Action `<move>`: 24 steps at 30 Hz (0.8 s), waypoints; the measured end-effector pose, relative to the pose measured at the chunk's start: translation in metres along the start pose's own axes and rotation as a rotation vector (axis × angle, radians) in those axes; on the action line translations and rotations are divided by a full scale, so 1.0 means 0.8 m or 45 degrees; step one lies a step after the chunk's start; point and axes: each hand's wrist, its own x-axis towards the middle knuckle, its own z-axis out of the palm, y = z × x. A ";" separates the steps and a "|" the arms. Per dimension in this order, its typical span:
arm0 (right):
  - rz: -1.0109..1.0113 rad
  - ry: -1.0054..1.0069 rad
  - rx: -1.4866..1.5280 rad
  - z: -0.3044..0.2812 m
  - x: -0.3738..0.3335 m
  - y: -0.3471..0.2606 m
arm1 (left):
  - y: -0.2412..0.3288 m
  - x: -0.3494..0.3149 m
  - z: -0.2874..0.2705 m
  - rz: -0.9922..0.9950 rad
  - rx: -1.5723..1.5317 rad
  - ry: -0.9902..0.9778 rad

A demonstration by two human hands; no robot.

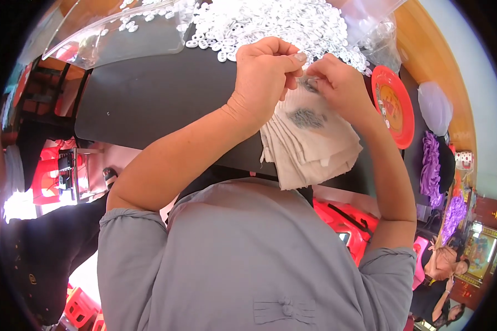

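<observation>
Frankly, anything the left hand (263, 73) or right hand (343, 86) pinches is indiscernible.

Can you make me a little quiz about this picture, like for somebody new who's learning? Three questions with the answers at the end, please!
1. True or false: the red plate is to the right of the right grip.

2. Pick one: what colour are the heaped pieces at the far side of the dark table?
A) Green
B) White
C) Blue

3. Fill in the missing word: the grey clump nearest the person's body lies on the beige ____.

Key: 1. True. 2. B. 3. Cloth.
</observation>
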 end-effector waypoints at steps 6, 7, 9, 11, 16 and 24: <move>0.254 0.088 0.033 -0.001 -0.012 -0.006 | -0.002 0.001 0.001 -0.036 0.055 0.021; 0.307 0.100 -0.018 0.001 -0.014 -0.006 | -0.002 0.000 0.001 -0.045 0.074 0.029; 0.320 0.104 0.007 -0.002 -0.018 -0.008 | -0.004 0.002 0.001 -0.040 0.055 0.013; 0.331 0.106 0.032 -0.002 -0.020 -0.010 | -0.004 0.002 0.001 -0.036 0.036 -0.001; 0.345 0.139 -0.063 -0.002 -0.022 -0.010 | -0.004 0.000 0.002 -0.059 0.066 -0.021; 0.340 0.180 -0.127 0.008 -0.020 -0.017 | -0.005 0.000 0.002 -0.069 0.108 -0.034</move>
